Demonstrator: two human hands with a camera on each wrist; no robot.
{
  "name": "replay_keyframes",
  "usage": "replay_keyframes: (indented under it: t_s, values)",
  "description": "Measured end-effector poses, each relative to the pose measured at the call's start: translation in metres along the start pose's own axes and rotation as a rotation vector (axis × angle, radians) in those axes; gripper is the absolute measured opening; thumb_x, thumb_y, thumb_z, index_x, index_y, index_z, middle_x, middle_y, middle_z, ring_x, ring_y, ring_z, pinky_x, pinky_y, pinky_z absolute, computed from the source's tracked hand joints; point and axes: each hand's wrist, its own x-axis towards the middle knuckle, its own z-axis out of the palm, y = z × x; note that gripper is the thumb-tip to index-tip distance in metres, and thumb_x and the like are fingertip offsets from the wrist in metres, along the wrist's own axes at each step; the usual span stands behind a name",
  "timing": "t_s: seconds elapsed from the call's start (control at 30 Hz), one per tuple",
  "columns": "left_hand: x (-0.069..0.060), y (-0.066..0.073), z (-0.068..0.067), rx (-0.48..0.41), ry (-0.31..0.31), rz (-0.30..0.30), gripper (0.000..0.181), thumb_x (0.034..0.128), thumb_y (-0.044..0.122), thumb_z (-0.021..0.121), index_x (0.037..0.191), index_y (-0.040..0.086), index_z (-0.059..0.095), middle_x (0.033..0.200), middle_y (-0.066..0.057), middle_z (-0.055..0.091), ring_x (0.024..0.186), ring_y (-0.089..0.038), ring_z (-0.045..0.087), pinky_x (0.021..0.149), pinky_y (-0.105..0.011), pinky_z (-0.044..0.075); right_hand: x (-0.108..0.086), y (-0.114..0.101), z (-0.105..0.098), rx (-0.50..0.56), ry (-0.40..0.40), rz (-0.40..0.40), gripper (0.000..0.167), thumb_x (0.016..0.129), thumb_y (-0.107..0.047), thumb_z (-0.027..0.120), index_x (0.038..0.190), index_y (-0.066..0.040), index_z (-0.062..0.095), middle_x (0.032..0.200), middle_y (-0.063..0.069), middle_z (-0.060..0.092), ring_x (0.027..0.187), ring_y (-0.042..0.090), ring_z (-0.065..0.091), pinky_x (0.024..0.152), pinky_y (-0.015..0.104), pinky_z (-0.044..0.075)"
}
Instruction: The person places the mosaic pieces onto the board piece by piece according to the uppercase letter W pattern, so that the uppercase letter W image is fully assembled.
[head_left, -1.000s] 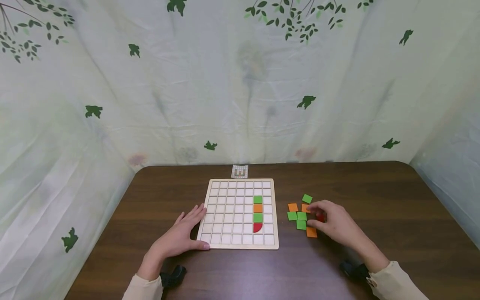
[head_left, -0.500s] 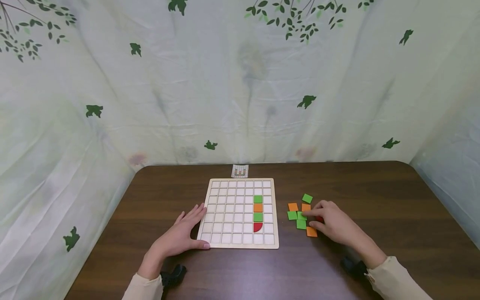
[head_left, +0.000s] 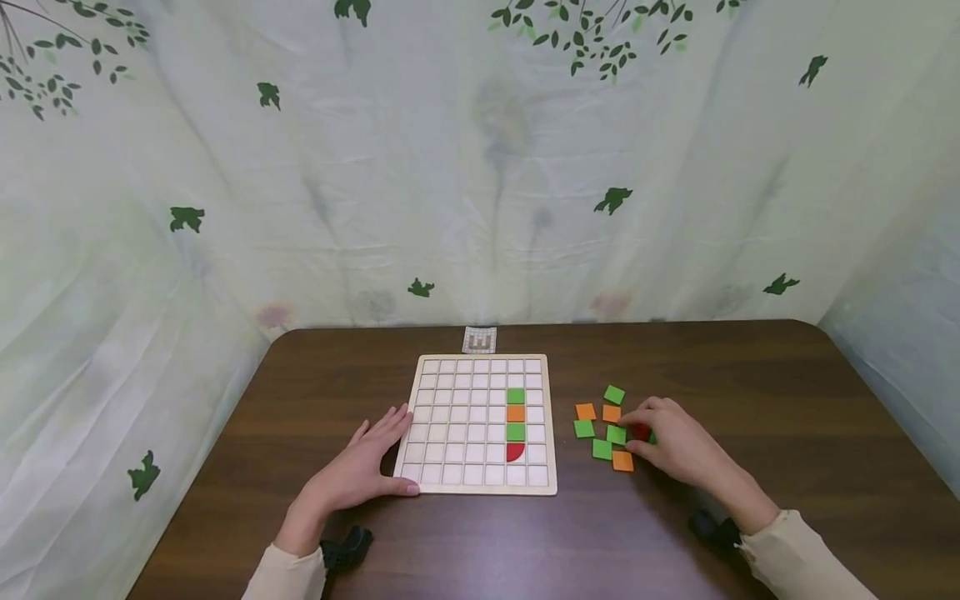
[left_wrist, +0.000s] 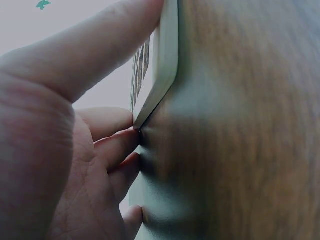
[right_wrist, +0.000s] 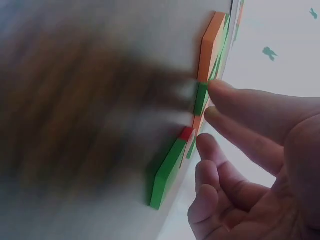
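Note:
My left hand [head_left: 360, 467] rests at the left edge of a white gridded board [head_left: 472, 487], fingers extended along its side and thumb at the near left corner. In one column of the board lie a green tile [head_left: 516, 396], an orange tile [head_left: 516, 413], another green tile and a red quarter-round tile [head_left: 514, 452]. To the board's right, my right hand [head_left: 678, 442] pinches a loose green square tile [head_left: 616, 435] between thumb and index finger at the table surface. Its other fingers are bent. A red piece [head_left: 641, 431] shows partly under that hand.
Around the right hand lie loose orange tiles [head_left: 622, 461] and green tiles [head_left: 602, 449]. One more green tile [right_wrist: 167, 175] lies under the palm, beside the red piece. A small printed card [head_left: 480, 340] lies behind the board on the brown table [head_left: 750, 375].
My right hand has shifted from the orange tile to a green tile, which has slid slightly right, away from its neighbours. My left hand stays in place on the board.

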Motion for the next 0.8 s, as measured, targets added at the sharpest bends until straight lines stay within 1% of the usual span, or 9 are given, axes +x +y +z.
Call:
replay_keyframes:
  t_s: [0.13,0.37,0.47,0.6,0.7,0.8]
  values:
    - [0.0,0.001,0.0,-0.004,0.0,-0.003,0.11,0.0779,0.054,0.081,0.157,0.0,0.028,0.165,-0.017,0.021,0.152,-0.039,0.015,0.117,-0.065,0.005,0.005,-0.003,0.002,-0.014,-0.003,-0.021,0.026,0.085,-0.014,0.081,0.109,-0.007,0.076,0.105,0.005,0.066,0.099,0.028,0.059,0.083,0.045,0.054]
    - [0.0,0.001,0.0,-0.006,-0.002,0.001,0.109,0.0784,0.054,0.081,0.157,0.0,0.028,0.165,-0.018,0.021,0.152,-0.039,0.015,0.117,-0.066,0.005,0.009,-0.005,0.003,-0.038,-0.003,-0.038,0.024,0.082,-0.014,0.084,0.103,-0.007,0.075,0.099,0.002,0.066,0.09,0.022,0.058,0.076,0.039,0.053]
    - [0.0,0.001,-0.001,-0.008,-0.001,0.001,0.109,0.0784,0.054,0.081,0.157,0.0,0.028,0.165,-0.018,0.021,0.152,-0.039,0.015,0.117,-0.066,0.005,0.008,-0.006,0.002,-0.056,-0.012,-0.05,0.023,0.083,-0.014,0.083,0.104,-0.007,0.075,0.099,0.003,0.066,0.09,0.023,0.059,0.076,0.04,0.053]
    - [0.0,0.002,-0.001,-0.014,-0.005,0.002,0.109,0.0788,0.054,0.08,0.158,0.0,0.027,0.165,-0.017,0.02,0.152,-0.039,0.014,0.117,-0.066,0.005,0.009,-0.008,0.001,-0.063,-0.02,-0.048,0.023,0.085,-0.013,0.081,0.106,-0.007,0.074,0.101,0.004,0.068,0.095,0.026,0.061,0.081,0.044,0.054]
    - [0.0,0.001,-0.001,-0.011,-0.008,0.001,0.109,0.0791,0.055,0.08,0.158,0.001,0.027,0.165,-0.017,0.019,0.152,-0.039,0.014,0.117,-0.065,0.005,0.01,-0.009,0.001,-0.051,-0.003,-0.042,0.023,0.086,-0.012,0.08,0.108,-0.008,0.074,0.102,0.003,0.069,0.096,0.026,0.062,0.083,0.046,0.054]
    - [0.0,0.001,-0.001,-0.011,-0.005,-0.004,0.109,0.0789,0.054,0.08,0.158,0.001,0.027,0.165,-0.017,0.02,0.152,-0.039,0.014,0.118,-0.065,0.005,0.011,-0.014,0.001,-0.031,0.019,-0.048,0.023,0.086,-0.012,0.079,0.108,-0.008,0.074,0.1,0.001,0.069,0.094,0.024,0.061,0.081,0.044,0.054]
